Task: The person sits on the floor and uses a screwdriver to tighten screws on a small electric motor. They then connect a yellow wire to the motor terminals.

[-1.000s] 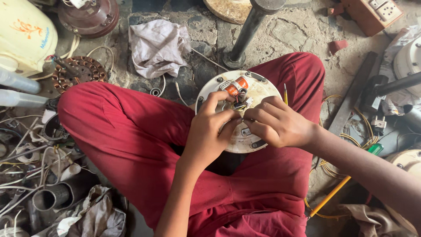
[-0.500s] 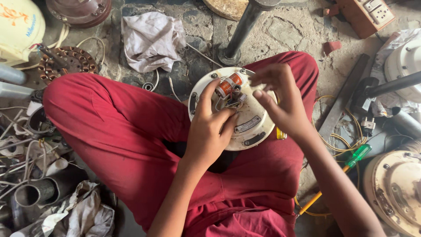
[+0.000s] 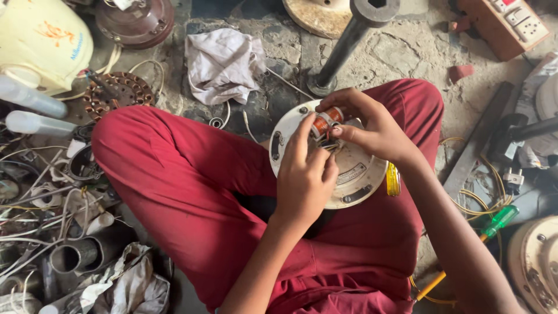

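Observation:
A round cream-coloured motor housing (image 3: 360,174) rests on my lap, between legs in red trousers. An orange copper coil (image 3: 325,121) sits at its upper edge. My left hand (image 3: 302,174) lies on the housing's middle, fingers pointing up toward the coil. My right hand (image 3: 372,125) curls over the coil from the right, with fingertips pinching the wires beside it. A yellow-handled tool (image 3: 393,179) lies on my right thigh, just beside the housing.
A white rag (image 3: 224,61) and a dark metal post (image 3: 349,40) lie ahead on the stone floor. Wires, pipes and bottles crowd the left (image 3: 52,232). A green-handled screwdriver (image 3: 497,221), yellow wires and another round housing (image 3: 537,261) are at the right.
My right hand has moved from the housing's right side up to the coil at its top edge. My left hand has stayed on the housing. The view has shifted slightly.

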